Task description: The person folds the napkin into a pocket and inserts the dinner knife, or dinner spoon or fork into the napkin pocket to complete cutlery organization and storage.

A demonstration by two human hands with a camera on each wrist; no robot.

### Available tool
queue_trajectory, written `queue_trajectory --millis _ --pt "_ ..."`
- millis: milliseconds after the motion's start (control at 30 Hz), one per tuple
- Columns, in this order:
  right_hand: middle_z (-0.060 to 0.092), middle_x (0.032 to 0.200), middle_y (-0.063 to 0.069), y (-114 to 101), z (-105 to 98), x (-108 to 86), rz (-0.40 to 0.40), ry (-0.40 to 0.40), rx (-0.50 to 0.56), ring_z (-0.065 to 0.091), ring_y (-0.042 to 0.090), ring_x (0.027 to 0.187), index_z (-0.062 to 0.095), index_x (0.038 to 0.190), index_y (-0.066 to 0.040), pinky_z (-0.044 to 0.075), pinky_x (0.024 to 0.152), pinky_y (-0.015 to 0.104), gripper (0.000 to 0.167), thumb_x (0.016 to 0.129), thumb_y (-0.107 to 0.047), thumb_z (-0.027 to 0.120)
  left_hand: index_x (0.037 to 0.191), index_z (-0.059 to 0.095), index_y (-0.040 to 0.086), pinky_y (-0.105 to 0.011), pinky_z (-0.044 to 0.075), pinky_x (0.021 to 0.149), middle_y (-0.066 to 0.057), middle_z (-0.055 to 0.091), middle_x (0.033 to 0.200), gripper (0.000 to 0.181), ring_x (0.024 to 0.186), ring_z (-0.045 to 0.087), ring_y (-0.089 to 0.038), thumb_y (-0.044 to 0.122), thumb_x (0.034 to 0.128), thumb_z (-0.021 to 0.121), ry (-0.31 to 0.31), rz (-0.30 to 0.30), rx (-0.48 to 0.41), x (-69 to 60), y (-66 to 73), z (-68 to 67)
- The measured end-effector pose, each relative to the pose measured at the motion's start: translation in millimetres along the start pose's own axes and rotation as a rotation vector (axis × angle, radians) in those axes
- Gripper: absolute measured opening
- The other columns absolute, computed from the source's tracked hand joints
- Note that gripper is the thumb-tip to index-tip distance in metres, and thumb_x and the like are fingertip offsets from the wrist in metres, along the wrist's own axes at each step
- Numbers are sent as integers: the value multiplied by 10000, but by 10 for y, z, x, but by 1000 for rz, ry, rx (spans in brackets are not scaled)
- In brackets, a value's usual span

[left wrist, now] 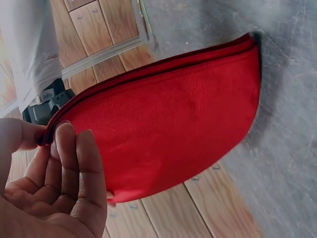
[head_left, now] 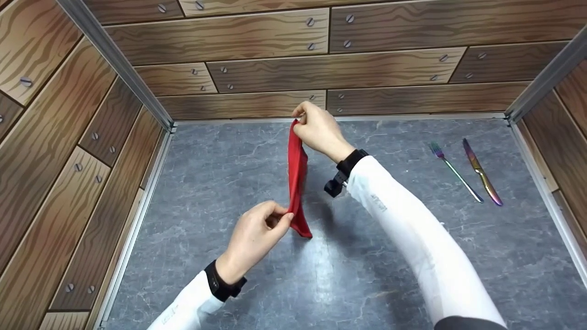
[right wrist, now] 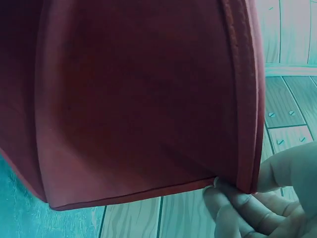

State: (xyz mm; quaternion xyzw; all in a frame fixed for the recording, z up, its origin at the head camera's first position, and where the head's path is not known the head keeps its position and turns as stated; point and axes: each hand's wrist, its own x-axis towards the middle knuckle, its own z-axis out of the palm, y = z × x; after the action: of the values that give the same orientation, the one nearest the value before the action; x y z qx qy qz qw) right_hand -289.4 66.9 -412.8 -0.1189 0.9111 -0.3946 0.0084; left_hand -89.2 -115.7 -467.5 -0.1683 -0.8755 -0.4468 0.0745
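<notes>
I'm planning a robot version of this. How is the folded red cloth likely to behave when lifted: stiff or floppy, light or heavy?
Probably floppy: the folded red fabric cloth bows along its upper edge between the left hand and the right hand. Likely light, since each hand only pinches it. Its layers may slip apart, as separate edges show.

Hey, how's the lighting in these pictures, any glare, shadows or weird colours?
Head view: pale glare on the grey marbled tabletop, lower in the picture than the folded red cloth, and soft shadows to the cloth's right; left wrist view: the cloth looks bright red; right wrist view: a teal cast over the background, the cloth dark and maroon.
</notes>
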Motion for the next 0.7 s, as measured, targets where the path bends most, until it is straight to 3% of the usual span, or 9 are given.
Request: queue_trajectory --millis 133,233,333,467,567,700 --pt "684 974 13 -8 90 23 12 2 -10 622 174 848 662 1213 -131 490 758 363 347 870 -122 613 923 718 209 -244 494 571 143 637 812 40 671 580 -52 186 955 726 24 -1 5 -17 -22 -81" --pt "665 950 21 -17 194 43 17 -4 83 615 160 812 660 1212 -127 506 742 324 332 885 -101 615 920 715 174 -229 503 589 124 625 801 41 680 579 -50 142 938 735 56 41 64 -23 -50 -172" --pt "647 931 61 -37 302 61 20 -20 347 623 157 767 644 1219 -63 558 701 292 286 936 -33 611 917 715 135 -200 501 585 98 622 796 58 684 580 -42 82 907 738 117 149 186 -25 -44 -290" --pt "642 938 122 -45 389 68 -5 -34 729 640 163 771 603 1233 44 604 683 313 278 956 59 618 891 695 91 -246 498 512 27 628 766 81 632 576 -101 38 851 742 241 338 436 -35 57 -392" --pt "630 925 119 77 417 41 -11 -51 804 612 144 761 582 1269 75 594 691 307 315 957 66 625 883 652 64 -313 487 436 -31 616 719 128 558 563 -176 70 829 767 273 410 604 -38 104 -281" --pt "603 901 83 468 470 -49 70 -102 693 572 125 687 562 1300 76 550 621 257 344 964 52 628 813 608 65 -349 478 408 -58 579 679 209 534 567 -234 132 819 806 190 402 725 -69 -9 120"
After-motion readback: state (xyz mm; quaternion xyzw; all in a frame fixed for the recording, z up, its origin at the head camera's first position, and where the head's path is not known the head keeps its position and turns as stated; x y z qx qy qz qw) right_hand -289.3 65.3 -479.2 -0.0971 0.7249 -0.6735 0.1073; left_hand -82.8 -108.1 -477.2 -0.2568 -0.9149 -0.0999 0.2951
